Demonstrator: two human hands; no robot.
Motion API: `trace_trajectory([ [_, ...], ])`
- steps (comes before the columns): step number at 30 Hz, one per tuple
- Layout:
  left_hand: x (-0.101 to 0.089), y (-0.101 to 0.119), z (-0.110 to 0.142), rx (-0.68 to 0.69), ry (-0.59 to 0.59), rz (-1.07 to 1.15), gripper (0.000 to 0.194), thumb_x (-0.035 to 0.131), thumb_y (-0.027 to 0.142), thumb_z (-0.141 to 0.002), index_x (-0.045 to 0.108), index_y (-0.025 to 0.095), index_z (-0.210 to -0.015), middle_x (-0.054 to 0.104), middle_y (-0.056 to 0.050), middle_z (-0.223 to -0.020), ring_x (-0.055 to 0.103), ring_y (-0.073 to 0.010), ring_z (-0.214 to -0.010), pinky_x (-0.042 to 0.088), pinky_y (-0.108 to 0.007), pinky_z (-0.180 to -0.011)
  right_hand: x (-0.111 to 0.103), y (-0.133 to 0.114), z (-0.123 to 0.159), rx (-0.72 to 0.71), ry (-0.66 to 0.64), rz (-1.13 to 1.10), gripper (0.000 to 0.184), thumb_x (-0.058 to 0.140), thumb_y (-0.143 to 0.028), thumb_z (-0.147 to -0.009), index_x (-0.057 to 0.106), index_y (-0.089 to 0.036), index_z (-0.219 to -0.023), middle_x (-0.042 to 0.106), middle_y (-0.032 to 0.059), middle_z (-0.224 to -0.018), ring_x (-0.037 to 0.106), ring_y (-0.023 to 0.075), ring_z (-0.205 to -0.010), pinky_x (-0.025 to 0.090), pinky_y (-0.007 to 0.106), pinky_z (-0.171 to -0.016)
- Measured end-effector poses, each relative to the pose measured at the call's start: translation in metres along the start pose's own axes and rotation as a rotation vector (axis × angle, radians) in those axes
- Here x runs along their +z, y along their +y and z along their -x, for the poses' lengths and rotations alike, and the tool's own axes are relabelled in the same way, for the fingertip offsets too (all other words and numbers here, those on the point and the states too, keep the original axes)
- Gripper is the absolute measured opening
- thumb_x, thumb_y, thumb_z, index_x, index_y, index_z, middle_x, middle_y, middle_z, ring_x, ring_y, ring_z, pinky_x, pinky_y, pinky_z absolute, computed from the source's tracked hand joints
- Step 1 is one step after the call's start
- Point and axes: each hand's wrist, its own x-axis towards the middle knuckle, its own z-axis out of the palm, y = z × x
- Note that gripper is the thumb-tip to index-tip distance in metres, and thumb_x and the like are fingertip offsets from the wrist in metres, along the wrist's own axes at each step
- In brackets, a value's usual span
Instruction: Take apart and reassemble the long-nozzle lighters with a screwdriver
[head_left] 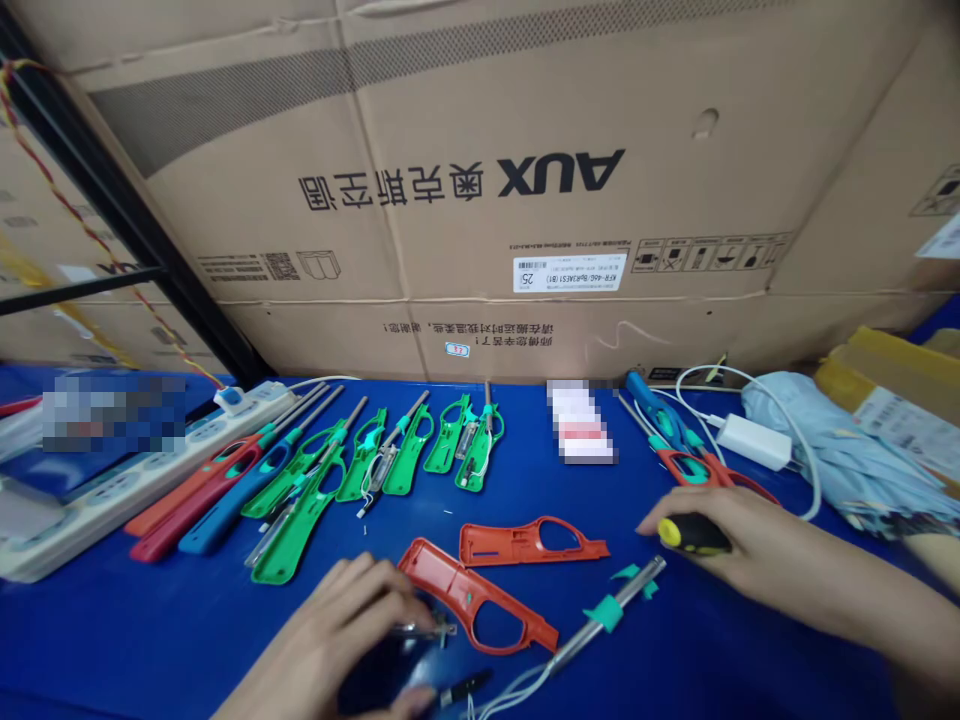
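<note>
My left hand is closed at the near edge of the blue table, pinching a small metal part beside an orange lighter shell half. My right hand is wrapped round a screwdriver with a yellow and black handle. A second orange shell half lies between the hands. A metal lighter tube with a teal collar and white wires rests in front of my right hand. A small black piece lies near my left thumb.
Several green, blue, red and orange long-nosed lighters lie in a row at the left, beside a white power strip. Blue and red lighters, a white charger, a folded umbrella sit right. Large cardboard boxes wall the back.
</note>
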Motion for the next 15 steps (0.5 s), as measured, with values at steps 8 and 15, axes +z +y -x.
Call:
trace_trajectory([
  [8,0.045,0.029,-0.021,0.169,0.056,-0.01,0.014,0.065,0.027,-0.081,0.059,0.024,-0.093,0.064,0.0,-0.089,0.057,-0.0177,-0.082,0.041,-0.026,-0.078,0.016,-0.019,-0.007,0.12,-0.289,0.031,0.033,0.076,-0.032,-0.055,0.06,-0.025,-0.083,0.061,-0.0011,-0.092,0.058,0.0206,-0.084,0.042,0.028,-0.068],
  [15,0.039,0.032,-0.038,0.055,-0.004,0.063,0.006,0.058,0.017,-0.083,0.056,0.021,-0.085,0.061,-0.001,-0.088,0.055,-0.0173,-0.082,0.042,-0.027,-0.075,0.011,-0.005,-0.013,0.266,-0.307,0.086,0.016,0.062,-0.023,-0.06,0.057,-0.023,-0.075,0.062,-0.0016,-0.072,0.058,0.0181,-0.064,0.033,0.024,-0.051],
])
